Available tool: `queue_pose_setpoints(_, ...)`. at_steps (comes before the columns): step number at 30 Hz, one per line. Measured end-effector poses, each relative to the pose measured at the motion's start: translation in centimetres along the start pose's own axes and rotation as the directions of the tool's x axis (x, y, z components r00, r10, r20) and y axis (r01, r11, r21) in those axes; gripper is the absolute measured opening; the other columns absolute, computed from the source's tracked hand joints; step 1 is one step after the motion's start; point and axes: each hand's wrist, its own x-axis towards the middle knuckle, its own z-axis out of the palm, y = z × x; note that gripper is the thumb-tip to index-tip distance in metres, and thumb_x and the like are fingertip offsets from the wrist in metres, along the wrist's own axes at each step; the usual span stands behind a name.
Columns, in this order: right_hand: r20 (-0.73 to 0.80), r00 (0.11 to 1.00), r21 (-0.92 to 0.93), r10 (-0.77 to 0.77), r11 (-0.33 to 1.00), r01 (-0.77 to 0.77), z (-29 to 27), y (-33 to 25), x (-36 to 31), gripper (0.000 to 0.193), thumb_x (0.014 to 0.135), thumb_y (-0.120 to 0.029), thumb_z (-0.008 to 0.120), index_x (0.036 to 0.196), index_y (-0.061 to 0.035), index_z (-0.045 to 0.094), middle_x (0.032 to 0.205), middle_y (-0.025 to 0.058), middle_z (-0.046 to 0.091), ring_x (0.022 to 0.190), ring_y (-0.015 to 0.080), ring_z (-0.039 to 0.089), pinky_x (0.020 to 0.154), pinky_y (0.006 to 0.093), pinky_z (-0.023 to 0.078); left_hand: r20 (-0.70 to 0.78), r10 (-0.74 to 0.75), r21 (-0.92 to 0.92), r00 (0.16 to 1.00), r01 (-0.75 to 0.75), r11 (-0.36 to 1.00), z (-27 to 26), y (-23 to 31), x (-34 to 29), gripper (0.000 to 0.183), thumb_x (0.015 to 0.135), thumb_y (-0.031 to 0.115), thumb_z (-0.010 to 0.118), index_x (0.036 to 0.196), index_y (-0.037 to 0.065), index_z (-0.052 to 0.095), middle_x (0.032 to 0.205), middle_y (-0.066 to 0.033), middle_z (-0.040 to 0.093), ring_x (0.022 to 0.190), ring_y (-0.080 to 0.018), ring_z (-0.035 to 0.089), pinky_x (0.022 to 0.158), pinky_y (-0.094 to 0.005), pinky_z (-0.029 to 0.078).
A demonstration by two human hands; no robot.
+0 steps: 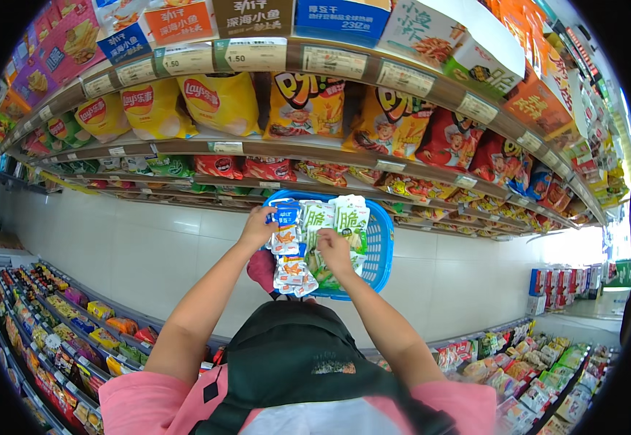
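Note:
In front of my body is a blue plastic basket (pixel 381 254) filled with small snack packets. My left hand (pixel 259 226) grips the left edge of a stack of blue-and-white snack packets (pixel 286 226) at the basket's left side. More packets of that kind (pixel 293 274) lie nearer to me. Curled fingers of my right hand (pixel 336 251) rest over green-and-white snack packets (pixel 352 217) in the middle and right of the basket. Whether those fingers pinch a packet cannot be seen.
Beyond the basket a curved-looking shelf unit (pixel 243 143) holds yellow chip bags (pixel 218 105), orange and red snack bags and boxes (pixel 254 18). Low racks of packaged goods stand behind me on the left (pixel 76 341) and right (pixel 525 377). Pale floor tiles (pixel 156 246) lie between.

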Motion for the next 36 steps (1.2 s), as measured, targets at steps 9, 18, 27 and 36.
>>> queue_pose_setpoints(9, -0.312, 0.843, 0.179, 0.439, 0.898, -0.401, -7.9, 6.2, -5.0, 0.023, 0.086, -0.003, 0.052, 0.108, -0.0006, 0.059, 0.079, 0.0056, 0.061, 0.063, 0.0130, 0.060, 0.053, 0.0260, 0.049, 0.278, 0.201, -0.166, 0.939, -0.160, 0.973, 4.5, 3.4, -5.1, 0.017, 0.087, 0.008, 0.060, 0.101, 0.000, 0.064, 0.089, -0.0092, 0.066, 0.080, -0.0162, 0.062, 0.070, -0.0293, 0.049)
queue_pose_setpoints(18, -0.164, 0.725, 0.229, 0.669, 0.740, -0.632, -7.9, 8.6, -4.8, 0.047, 0.079, -0.003, 0.063, 0.124, -0.0008, 0.049, 0.084, 0.0089, 0.062, 0.067, 0.0170, 0.062, 0.050, 0.0295, 0.050, 0.475, 0.187, 0.005, 0.860, -0.214, 0.977, 13.6, 2.8, -7.0, 0.020, 0.081, 0.016, 0.063, 0.094, 0.002, 0.061, 0.080, -0.0147, 0.065, 0.078, -0.0328, 0.064, 0.069, -0.0414, 0.049)
queue_pose_setpoints(27, 0.023, 0.768, 0.162, 0.640, 0.756, -0.635, -8.2, 11.4, -5.5, 0.036, 0.077, -0.006, 0.068, 0.110, 0.0002, 0.053, 0.076, 0.0094, 0.062, 0.061, 0.0162, 0.061, 0.048, 0.0295, 0.048, 0.253, 0.042, 0.161, 0.967, -0.085, 0.983, 20.5, 0.5, -7.2, 0.020, 0.082, 0.018, 0.062, 0.078, -0.001, 0.058, 0.060, -0.0141, 0.059, 0.051, -0.0224, 0.061, 0.051, -0.0374, 0.047)
queue_pose_setpoints(36, 0.235, 0.969, -0.135, 0.078, 0.990, -0.047, -16.4, 4.3, -4.5, 0.017, 0.082, -0.014, 0.069, 0.089, 0.0006, 0.064, 0.068, 0.0037, 0.062, 0.061, 0.0115, 0.059, 0.055, 0.0257, 0.047, 0.193, 0.057, -0.087, 0.980, -0.040, 0.995, 15.0, 9.4, -8.3, 0.018, 0.082, 0.019, 0.067, 0.077, 0.002, 0.067, 0.064, -0.0108, 0.061, 0.059, -0.0239, 0.058, 0.059, -0.0354, 0.046)
